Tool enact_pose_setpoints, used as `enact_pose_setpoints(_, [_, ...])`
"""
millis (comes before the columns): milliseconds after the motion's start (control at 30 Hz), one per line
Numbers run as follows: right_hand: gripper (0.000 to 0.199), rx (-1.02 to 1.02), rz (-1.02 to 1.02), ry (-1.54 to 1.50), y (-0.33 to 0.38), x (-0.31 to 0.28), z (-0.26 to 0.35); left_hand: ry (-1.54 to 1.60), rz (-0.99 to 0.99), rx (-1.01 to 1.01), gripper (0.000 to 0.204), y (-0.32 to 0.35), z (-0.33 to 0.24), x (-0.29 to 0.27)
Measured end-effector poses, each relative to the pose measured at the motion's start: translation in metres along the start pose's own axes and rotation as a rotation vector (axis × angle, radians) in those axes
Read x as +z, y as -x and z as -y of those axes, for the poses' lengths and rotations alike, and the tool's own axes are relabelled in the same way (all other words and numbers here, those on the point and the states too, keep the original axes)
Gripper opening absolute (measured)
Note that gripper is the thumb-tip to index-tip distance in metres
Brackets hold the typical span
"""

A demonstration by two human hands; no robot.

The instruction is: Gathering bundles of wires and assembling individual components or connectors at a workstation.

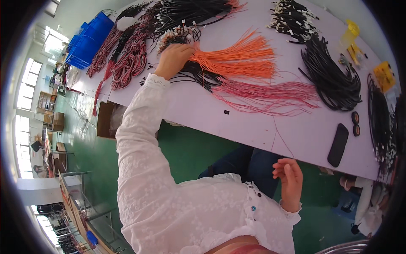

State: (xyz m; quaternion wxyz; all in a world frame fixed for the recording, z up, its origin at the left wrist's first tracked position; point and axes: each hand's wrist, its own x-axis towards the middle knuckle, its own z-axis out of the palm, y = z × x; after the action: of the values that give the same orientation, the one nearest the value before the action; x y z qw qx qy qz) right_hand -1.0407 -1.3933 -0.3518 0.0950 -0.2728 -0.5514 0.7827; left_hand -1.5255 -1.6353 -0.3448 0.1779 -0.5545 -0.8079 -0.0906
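My left hand (pixel 175 58) reaches across the table, back upward, with its fingers bent down at the head of a bundle of orange wires (pixel 239 57). White connectors (pixel 179 34) cluster just beyond it; its fingertips are partly hidden. Pink wires (pixel 270 95) with black sleeves (pixel 203 76) lie nearer to me. At the table's front edge, my right hand (pixel 290 184) is raised with fingers loosely curled and thumb apart, and I see nothing in it. One thin pink strand runs over the edge close to those fingertips.
The white table (pixel 249 125) also carries black cables (pixel 330 76), red-and-black cable coils (pixel 129 67), a dark phone (pixel 338 145), tape rolls (pixel 355 123) and a small black piece (pixel 226 112). A blue bin (pixel 89 40) stands far left. Another person's sleeve (pixel 364 199) shows at right.
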Motion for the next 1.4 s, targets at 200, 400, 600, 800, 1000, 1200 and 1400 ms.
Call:
enact_pose_setpoints(200, [0.045, 0.137, 0.526, -0.01, -0.039, 0.073, -0.045, -0.323, -0.154, -0.336, 0.01, 0.085, -0.193, -0.075])
enact_pose_setpoints(400, [0.04, 0.485, 0.5, -0.715, -0.094, 0.167, -0.098, 0.93, 0.03, -1.09, 0.004, 0.223, -0.353, -0.074])
enact_pose_setpoints(600, [0.03, 0.224, 0.195, -0.707, -0.098, 0.159, -0.086, 1.534, 0.231, -1.302, 0.013, 0.319, -0.34, -0.074])
enact_pose_setpoints(800, [0.03, 0.036, 0.201, -0.571, -0.102, 0.143, -0.07, 1.601, 0.731, -1.275, 0.014, 0.355, -0.31, -0.042])
enact_pose_setpoints(1000, [0.025, 0.004, 0.209, -0.607, -0.1, 0.143, -0.066, 1.442, 0.808, -1.213, 0.014, 0.397, -0.288, -0.014])
enact_pose_setpoints(1200, [0.024, 0.034, 0.168, -0.637, -0.076, 0.097, -0.077, 0.545, -0.16, -0.814, 0.016, 0.258, -0.216, 0.0])
enact_pose_setpoints(1400, [0.035, -0.017, 0.041, -0.311, -0.042, 0.097, -0.074, 0.184, -0.421, -0.594, 0.018, 0.162, -0.096, 0.02])
